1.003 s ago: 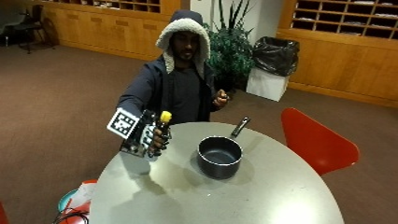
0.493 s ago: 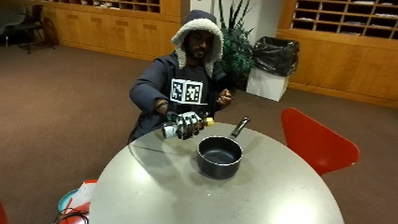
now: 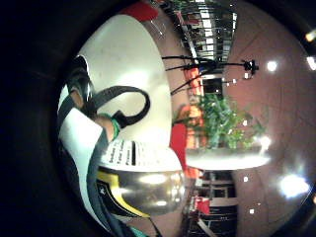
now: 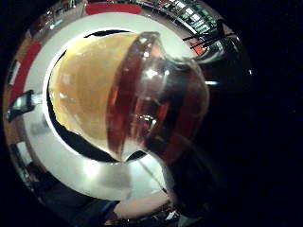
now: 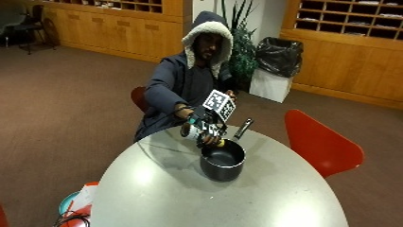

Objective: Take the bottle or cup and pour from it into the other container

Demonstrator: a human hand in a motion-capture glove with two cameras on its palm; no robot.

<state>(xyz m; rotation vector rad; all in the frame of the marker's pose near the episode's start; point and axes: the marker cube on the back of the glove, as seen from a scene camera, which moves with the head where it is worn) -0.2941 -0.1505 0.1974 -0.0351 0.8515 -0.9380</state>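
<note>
Nearby, a red chair (image 5: 321, 144) flanks the table (image 5: 189, 198).

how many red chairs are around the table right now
2 show: one red chair on the table's far right side, another behind the seated person. Others may be hidden or out of frame.

The outside camera looks at me from across the round tabletop (image 5: 189, 198), raised and angled down, taking in the black saucepan (image 5: 222, 161) and the room behind me. The camera on the thumb side of my right palm sits right against the bottle (image 4: 142, 94), facing down into that saucepan (image 4: 71, 137). The little-finger camera faces out over the same tabletop (image 3: 128, 64) toward a plant (image 3: 222, 118).
</note>
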